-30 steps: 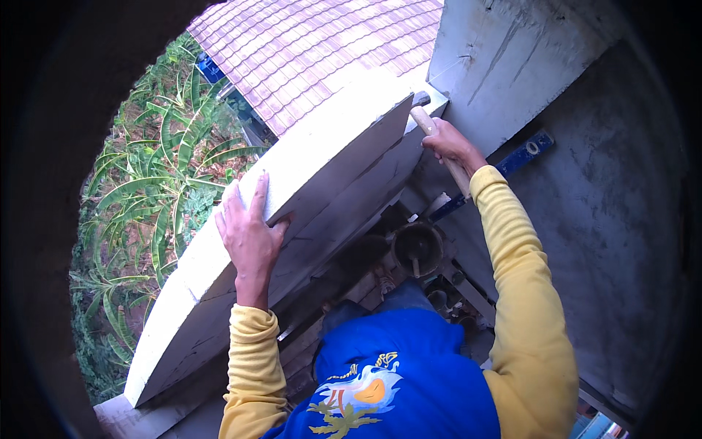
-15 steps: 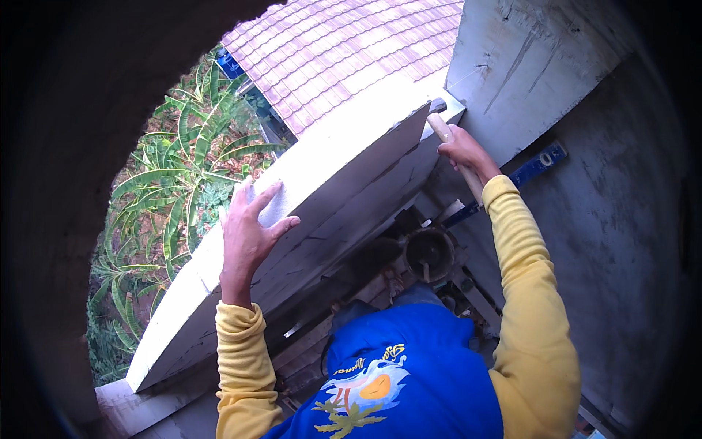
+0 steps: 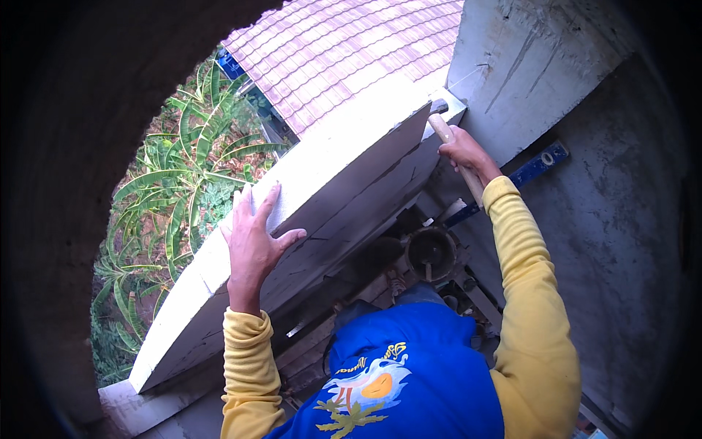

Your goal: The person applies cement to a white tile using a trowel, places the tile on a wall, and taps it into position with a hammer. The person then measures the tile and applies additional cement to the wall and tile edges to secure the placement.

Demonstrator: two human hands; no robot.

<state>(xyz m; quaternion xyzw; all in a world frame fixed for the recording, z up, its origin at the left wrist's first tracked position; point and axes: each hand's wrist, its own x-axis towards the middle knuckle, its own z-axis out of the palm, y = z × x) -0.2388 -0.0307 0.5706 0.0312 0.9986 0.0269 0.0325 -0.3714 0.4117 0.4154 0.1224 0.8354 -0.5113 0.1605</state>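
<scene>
A low wall of pale grey blocks [image 3: 344, 179] runs slantwise from lower left to upper right, its top brightly lit. My left hand [image 3: 254, 241] is open against the wall's top edge, with fingers spread over the top and the thumb stretched to the right. My right hand [image 3: 468, 155] is closed round the wooden handle of a hammer [image 3: 443, 127]. The dark hammer head is at the wall's far right end, close to the grey upright wall [image 3: 523, 73]; whether it touches the block cannot be made out.
A blue spirit level [image 3: 540, 164] leans along the right wall. Below, a round bucket [image 3: 430, 252] stands among dim clutter near my feet. Beyond the low wall lie banana plants [image 3: 168, 212] far below and a reddish tiled roof [image 3: 351, 51].
My left hand has shifted slightly right along the wall's edge, with its fingers drawn a little closer together. The hammer and my right hand have hardly moved.
</scene>
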